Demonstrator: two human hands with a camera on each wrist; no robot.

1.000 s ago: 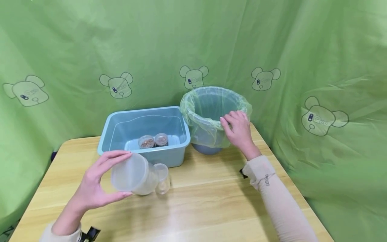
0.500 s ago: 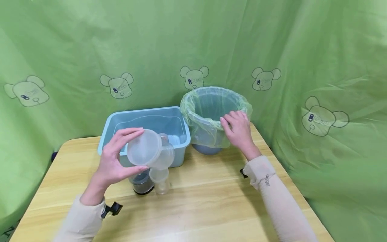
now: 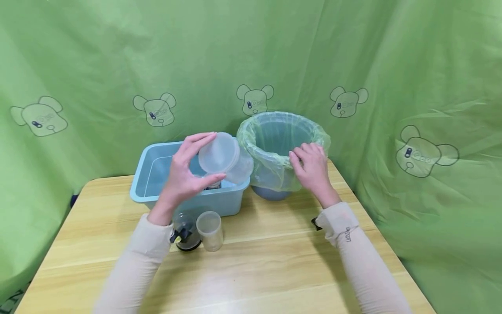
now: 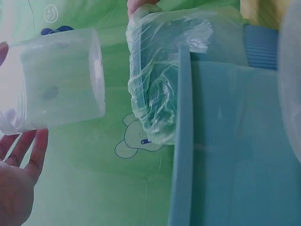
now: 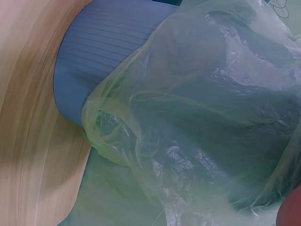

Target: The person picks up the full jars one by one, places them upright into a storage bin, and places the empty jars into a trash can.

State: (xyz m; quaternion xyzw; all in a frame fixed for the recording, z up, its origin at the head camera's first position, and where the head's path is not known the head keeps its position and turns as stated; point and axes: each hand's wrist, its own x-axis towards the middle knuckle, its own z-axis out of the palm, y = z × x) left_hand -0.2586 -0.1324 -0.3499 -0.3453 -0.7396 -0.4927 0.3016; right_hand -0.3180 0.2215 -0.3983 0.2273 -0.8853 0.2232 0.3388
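One clear container is being held by the left hand, a wide grip being made between thumb and fingers. It is being held tilted, up in the air at the right part of the blue basin and left of the bin; whether its right end is being closed or left open cannot be told. The near right rim of the bin, which is being covered by a translucent green liner, is being gripped by the right hand with curled fingers. On the tabletop, a small container is being supported upright on the near side of the basin, and beside it, to the left, a dark-based jar is being partly hidden by the left wrist. Small lettering is being shown on the right sleeve, apparently begun with "Le", the rest being too small to be read. Five outlined bear heads are being displayed across the green curtain, their dark blue marks being accompanied by lettering too faint to be read.
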